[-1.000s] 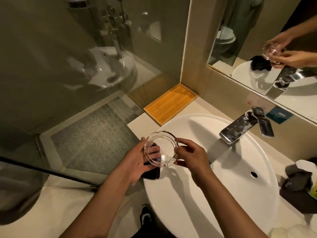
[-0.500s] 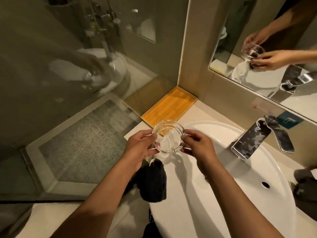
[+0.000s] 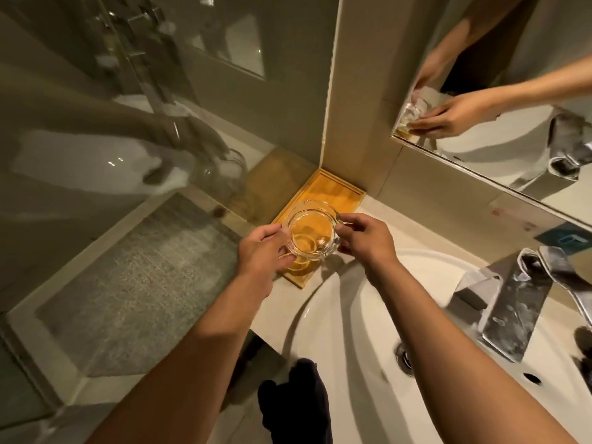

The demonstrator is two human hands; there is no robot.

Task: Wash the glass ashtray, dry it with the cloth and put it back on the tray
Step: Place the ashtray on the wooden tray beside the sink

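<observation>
The glass ashtray (image 3: 311,236) is held over the near half of the wooden tray (image 3: 333,193), gripped from both sides: the left hand (image 3: 261,251) pinches its left rim between thumb and fingers, and the right hand (image 3: 366,240) closes on its right rim the same way. Whether its base touches the tray or hangs just above cannot be told — the orange wood shows straight through the glass. The tray lies in the corner of the pale countertop (image 3: 384,232), its far end against the beige tiled wall (image 3: 355,107) and its left long side along the glass shower partition (image 3: 128,129). The far half of the tray is bare. Just right of the tray's near end the rim of the white basin (image 3: 352,331) begins, with the chrome faucet (image 3: 509,309) well to the right and the drain (image 3: 404,358) below it. A dark cloth (image 3: 296,402) hangs over the basin's near edge, between the two forearms. Above the faucet the mirror (image 3: 499,91) runs along the wall — both hands and the ashtray show in it.
</observation>
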